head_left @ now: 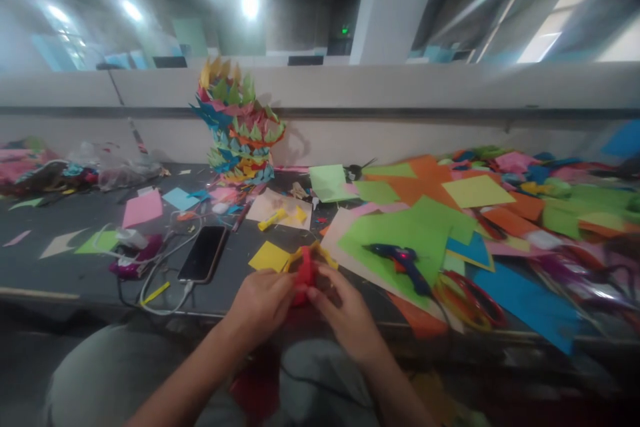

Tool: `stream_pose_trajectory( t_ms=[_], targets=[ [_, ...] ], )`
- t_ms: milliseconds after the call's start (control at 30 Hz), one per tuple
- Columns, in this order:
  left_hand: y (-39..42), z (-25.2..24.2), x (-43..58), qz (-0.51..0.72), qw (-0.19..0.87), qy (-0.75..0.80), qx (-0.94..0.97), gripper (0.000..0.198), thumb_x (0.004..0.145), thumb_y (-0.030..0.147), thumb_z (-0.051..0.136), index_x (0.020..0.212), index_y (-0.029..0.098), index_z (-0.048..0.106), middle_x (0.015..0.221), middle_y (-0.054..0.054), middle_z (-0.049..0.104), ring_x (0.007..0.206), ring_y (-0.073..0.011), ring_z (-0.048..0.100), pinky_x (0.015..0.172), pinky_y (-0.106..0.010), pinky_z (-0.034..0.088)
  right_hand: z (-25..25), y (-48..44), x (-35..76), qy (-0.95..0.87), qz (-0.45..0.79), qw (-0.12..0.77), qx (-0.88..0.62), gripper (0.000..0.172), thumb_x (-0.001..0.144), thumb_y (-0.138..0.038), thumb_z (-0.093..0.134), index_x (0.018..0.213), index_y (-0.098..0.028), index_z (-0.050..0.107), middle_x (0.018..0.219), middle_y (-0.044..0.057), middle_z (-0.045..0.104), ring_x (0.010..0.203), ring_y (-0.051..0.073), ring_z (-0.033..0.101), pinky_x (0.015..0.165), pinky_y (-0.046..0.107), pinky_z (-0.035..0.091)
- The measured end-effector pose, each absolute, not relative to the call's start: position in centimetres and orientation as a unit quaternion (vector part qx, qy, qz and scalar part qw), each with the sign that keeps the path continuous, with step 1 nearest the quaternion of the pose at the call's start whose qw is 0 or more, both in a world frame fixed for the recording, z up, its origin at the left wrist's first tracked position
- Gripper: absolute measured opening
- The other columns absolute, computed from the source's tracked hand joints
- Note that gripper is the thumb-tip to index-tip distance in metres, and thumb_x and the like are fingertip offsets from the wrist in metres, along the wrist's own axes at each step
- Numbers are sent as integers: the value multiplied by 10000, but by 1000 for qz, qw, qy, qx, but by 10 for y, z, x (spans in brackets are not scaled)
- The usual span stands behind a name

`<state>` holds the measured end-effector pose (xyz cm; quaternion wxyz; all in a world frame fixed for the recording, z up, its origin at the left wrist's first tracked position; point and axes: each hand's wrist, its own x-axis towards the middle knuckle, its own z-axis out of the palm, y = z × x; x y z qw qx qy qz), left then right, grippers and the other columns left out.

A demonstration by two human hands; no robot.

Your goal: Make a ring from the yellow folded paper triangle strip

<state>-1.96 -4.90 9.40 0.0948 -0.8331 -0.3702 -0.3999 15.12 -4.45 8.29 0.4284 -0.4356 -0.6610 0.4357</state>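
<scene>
Between my two hands, just above the table's front edge, is a red and yellow folded paper piece (pixel 306 273). The fingers of my left hand (pixel 264 301) pinch its left side. On the right side, the thumb and fingers of my right hand (pixel 345 307) close around it. My fingers cover part of the piece, and its exact shape is blurred. A yellow paper square (pixel 269 257) lies beside my left fingertips. Beyond my right hand, a dark blue hot glue gun (pixel 400 260) rests on a green paper sheet (pixel 425 223).
At the back stands a stack of colourful spiky paper rings (pixel 237 127). A phone (pixel 204 253) on a white cable and a purple power strip (pixel 137 257) lie left. Red-handled scissors (pixel 475 300) and heaped coloured paper (pixel 520 173) spread over the right side.
</scene>
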Motion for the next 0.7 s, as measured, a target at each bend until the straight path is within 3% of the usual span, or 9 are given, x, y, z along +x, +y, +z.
stream_pose_trajectory(
  t_ms=[100, 167, 300, 500, 600, 700],
  targets=[
    [-54, 90, -26, -415, 3, -482, -771, 285, 920, 250, 399, 669, 187, 520, 518, 19, 528, 450, -96, 496, 466, -201, 345, 77, -41, 144, -643, 456, 436, -434, 288, 836, -447, 502, 841, -173, 590, 800, 35, 625, 761, 167, 585, 656, 264, 480],
    [-56, 91, -35, -459, -47, -548, -697, 290, 909, 290, 419, 650, 189, 502, 517, 27, 516, 452, -92, 475, 465, -194, 341, 68, -38, 147, -598, 436, 488, -463, 278, 831, -452, 514, 778, -181, 544, 698, 2, 580, 646, 139, 542, 591, 242, 455],
    [-55, 98, -53, -561, -130, -614, -540, 283, 886, 393, 442, 766, 173, 572, 649, 1, 594, 587, -121, 531, 519, -192, 393, 51, -29, 162, -524, 449, 558, -460, 294, 814, -484, 546, 826, -190, 539, 761, 24, 621, 715, 161, 576, 655, 270, 474],
    [-47, 94, -59, -557, -371, -561, -486, 403, 772, 541, 565, 819, 147, 639, 682, -16, 617, 647, -150, 552, 588, -231, 458, 40, -16, 187, -505, 503, 546, -440, 310, 784, -499, 580, 839, -197, 537, 815, 45, 648, 739, 179, 603, 691, 318, 500],
    [-45, 90, -56, -498, -491, -524, -487, 417, 738, 552, 601, 775, 140, 651, 614, -6, 591, 569, -134, 525, 541, -230, 446, 43, -12, 200, -546, 366, 541, -524, 379, 769, -519, 574, 938, -181, 541, 896, 81, 639, 783, 201, 606, 698, 352, 510],
    [-47, 89, -50, -477, -487, -518, -516, 377, 775, 521, 576, 762, 152, 650, 653, -9, 603, 607, -132, 531, 589, -233, 454, 63, -10, 202, -641, 98, 544, -534, 448, 785, -450, 579, 1123, -164, 516, 1141, 145, 578, 1055, 258, 547, 870, 433, 463]
  ],
)
